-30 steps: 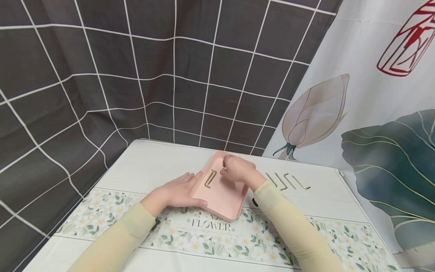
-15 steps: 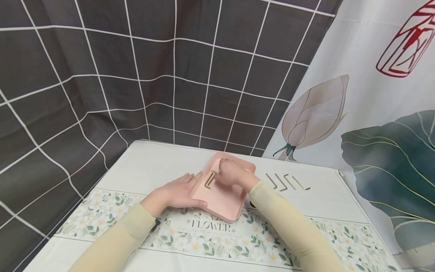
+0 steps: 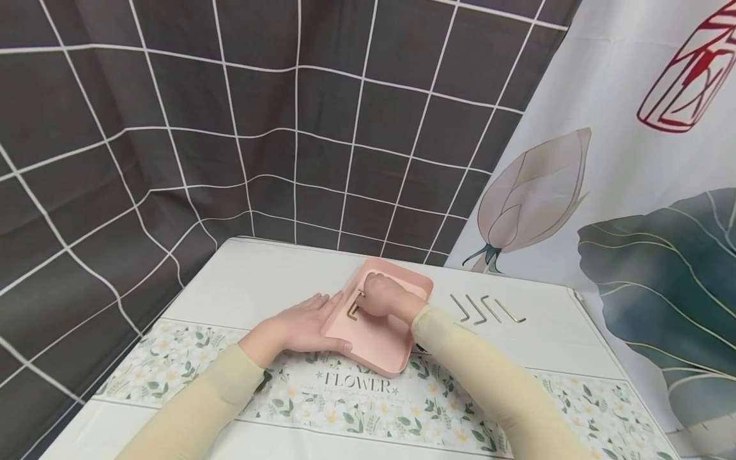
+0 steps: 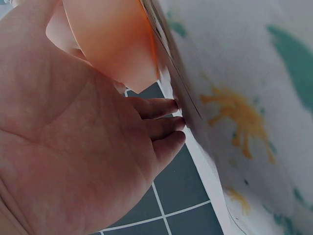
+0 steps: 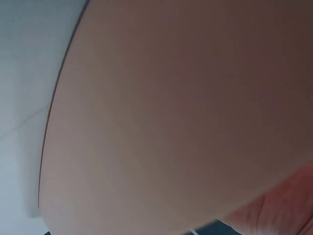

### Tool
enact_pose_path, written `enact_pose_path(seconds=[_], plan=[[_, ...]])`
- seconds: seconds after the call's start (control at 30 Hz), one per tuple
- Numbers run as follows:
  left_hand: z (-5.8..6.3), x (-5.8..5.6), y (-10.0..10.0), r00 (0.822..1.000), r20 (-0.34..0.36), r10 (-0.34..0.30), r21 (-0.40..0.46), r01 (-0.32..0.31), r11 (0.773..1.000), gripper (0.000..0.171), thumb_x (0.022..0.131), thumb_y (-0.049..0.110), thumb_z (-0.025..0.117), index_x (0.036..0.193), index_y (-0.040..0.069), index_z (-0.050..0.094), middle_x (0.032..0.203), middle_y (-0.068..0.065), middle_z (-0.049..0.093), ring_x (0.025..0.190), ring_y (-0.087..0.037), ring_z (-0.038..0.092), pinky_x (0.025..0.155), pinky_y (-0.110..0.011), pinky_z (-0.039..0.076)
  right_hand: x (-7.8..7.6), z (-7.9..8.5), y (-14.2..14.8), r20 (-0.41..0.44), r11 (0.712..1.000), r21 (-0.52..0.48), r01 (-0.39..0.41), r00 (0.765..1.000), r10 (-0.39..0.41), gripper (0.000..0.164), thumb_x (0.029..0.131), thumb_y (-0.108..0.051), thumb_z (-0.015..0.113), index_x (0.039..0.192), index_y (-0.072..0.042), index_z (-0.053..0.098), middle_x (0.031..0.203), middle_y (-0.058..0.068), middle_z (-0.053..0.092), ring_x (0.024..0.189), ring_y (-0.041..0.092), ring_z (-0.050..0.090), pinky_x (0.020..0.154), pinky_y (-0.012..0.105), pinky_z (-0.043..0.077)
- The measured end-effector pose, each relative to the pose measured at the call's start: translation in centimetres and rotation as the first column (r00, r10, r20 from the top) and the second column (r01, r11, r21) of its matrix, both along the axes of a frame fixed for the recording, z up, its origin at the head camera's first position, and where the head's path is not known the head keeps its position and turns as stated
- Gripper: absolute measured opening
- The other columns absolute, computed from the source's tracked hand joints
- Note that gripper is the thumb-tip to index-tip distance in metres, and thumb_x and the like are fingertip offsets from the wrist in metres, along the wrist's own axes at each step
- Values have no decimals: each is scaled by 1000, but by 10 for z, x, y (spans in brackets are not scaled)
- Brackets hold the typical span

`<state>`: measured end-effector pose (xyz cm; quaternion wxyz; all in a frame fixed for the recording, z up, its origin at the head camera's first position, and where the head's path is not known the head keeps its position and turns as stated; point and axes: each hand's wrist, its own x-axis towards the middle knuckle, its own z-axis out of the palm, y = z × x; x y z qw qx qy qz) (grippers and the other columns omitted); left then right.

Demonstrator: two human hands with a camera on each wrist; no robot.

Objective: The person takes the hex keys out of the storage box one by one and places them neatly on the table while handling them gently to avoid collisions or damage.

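A pink rectangular tray (image 3: 374, 348) lies slanted on the table. Flat beside its left wall is my left hand (image 3: 301, 324), fingers extended and thumb along the near edge; its palm and straight fingers show in the left wrist view, against the tray's outer side (image 4: 117, 44). Inside the tray, brass-coloured L-shaped hex keys (image 3: 351, 313) lie near the left wall. My right hand (image 3: 384, 295) is down over the tray with curled fingers, at a hex key (image 3: 361, 293) that it mostly hides. The tray's wall fills most of the right wrist view.
Several more hex keys (image 3: 483, 309) lie in a row on the white table right of the tray. A floral tablecloth band (image 3: 322, 402) runs along the front. A dark grid curtain (image 3: 322, 160) hangs behind, and a printed white curtain (image 3: 609, 83) hangs at the right.
My right hand has moved left and lower inside the tray, up to the hex keys, and now covers part of them. The left hand and the tray have stayed in place.
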<state>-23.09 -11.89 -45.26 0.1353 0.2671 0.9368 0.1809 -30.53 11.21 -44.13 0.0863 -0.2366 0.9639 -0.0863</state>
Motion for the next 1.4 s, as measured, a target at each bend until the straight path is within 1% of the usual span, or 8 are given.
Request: enact_pose_path(seconds=[0.1, 0.17, 0.4, 0.7, 0.87, 1.07, 1.13, 1.4], plan=[[0, 0, 0, 1000, 1, 0, -2, 0, 1000, 127, 92, 90, 60, 181, 16, 9, 184, -15, 22, 169, -44, 18, 135, -62, 24, -1, 0, -2, 15, 999, 39, 6, 1000, -6, 27, 115, -27, 57, 101, -11, 74, 79, 1, 65, 79, 17, 66, 85, 34, 59], [1, 0, 0, 1000, 0, -1, -4, 1, 1000, 127, 92, 91, 59, 181, 16, 9, 184, -15, 22, 169, -44, 19, 135, -62, 24, -1, 1, -3, 24, 999, 45, 14, 1000, -15, 28, 115, -28, 58, 102, -10, 75, 79, 1, 66, 79, 17, 66, 85, 35, 59], [2, 0, 0, 1000, 11, 2, -1, -2, 1000, 127, 92, 89, 61, 181, 14, 10, 184, -16, 22, 169, -45, 18, 135, -62, 23, -4, -2, -6, 13, 998, 46, 38, 999, -38, 30, 111, -27, 62, 86, -12, 68, 77, 3, 62, 72, 18, 62, 71, 32, 56], [2, -1, 1, 1000, 13, 4, 2, -4, 1000, 125, 94, 87, 62, 181, 14, 9, 184, -16, 22, 169, -44, 18, 135, -62, 23, -8, -4, -5, -4, 994, 99, 54, 999, -54, 33, 112, -33, 61, 91, -9, 66, 83, 4, 60, 76, 20, 61, 75, 35, 56], [0, -1, 1, 1000, 11, 4, 3, -4, 1000, 126, 93, 88, 62, 181, 15, 9, 184, -16, 23, 169, -44, 19, 135, -62, 24, -8, -3, -2, 43, 994, 84, 68, 996, -72, 28, 109, -31, 66, 87, -12, 69, 78, 3, 64, 73, 19, 64, 74, 34, 57], [-1, -1, 1, 1000, 11, 8, 10, -8, 1000, 127, 92, 89, 62, 181, 15, 10, 184, -15, 24, 169, -44, 19, 134, -63, 24, -14, -7, 1, 64, 993, 101, 66, 995, -73, 28, 104, -25, 67, 77, -16, 64, 71, 1, 59, 67, 18, 59, 70, 34, 53], [-1, -1, 1, 1000, 12, 9, 11, -9, 1000, 127, 92, 89, 62, 181, 15, 10, 184, -15, 24, 169, -44, 19, 134, -63, 25, -11, -3, 1, 80, 992, 97, 80, 993, -88, 28, 104, -24, 68, 78, -16, 66, 71, 1, 60, 68, 18, 60, 71, 34, 54], [0, 0, 1, 1000, 17, 13, 9, -13, 1000, 127, 92, 89, 62, 181, 16, 10, 184, -14, 23, 169, -43, 18, 135, -62, 24, -6, 2, -1, -4, 985, 158, 67, 998, -67, 24, 106, -20, 63, 84, -12, 70, 74, 2, 61, 73, 20, 61, 74, 33, 57]])
